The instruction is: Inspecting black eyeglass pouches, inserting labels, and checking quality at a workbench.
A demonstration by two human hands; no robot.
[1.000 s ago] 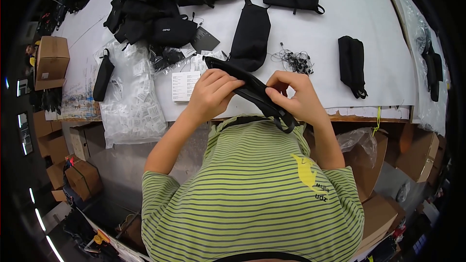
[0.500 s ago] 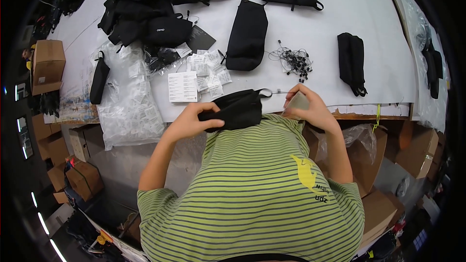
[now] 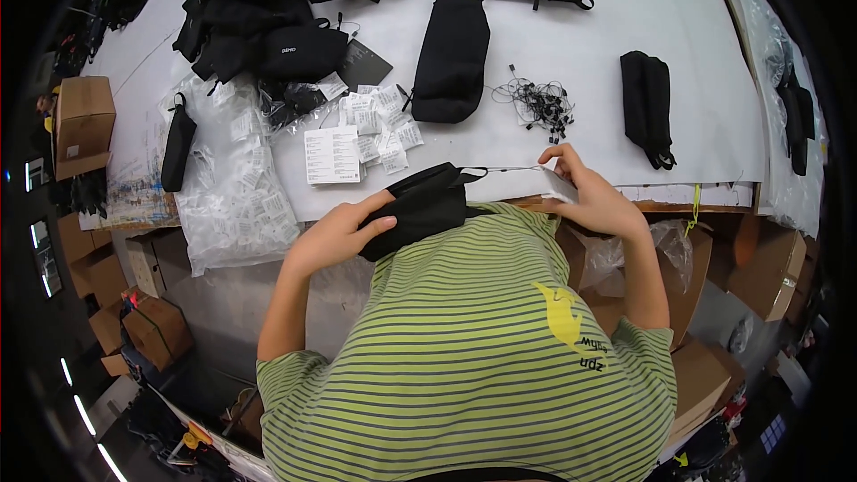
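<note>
At the near edge of the white worktop (image 3: 625, 18), the head view shows the left hand (image 3: 335, 232) clamped around a black fabric pouch (image 3: 420, 207) held against the striped shirt. The right hand (image 3: 594, 201) pinches a white tag (image 3: 558, 186), with a thin cord (image 3: 509, 169) running taut to the pouch. Looks like the tagging step; next, I'd judge, calls for threading and securing that cord. Loose tag strings (image 3: 536, 105) lie mid-worktop.
</note>
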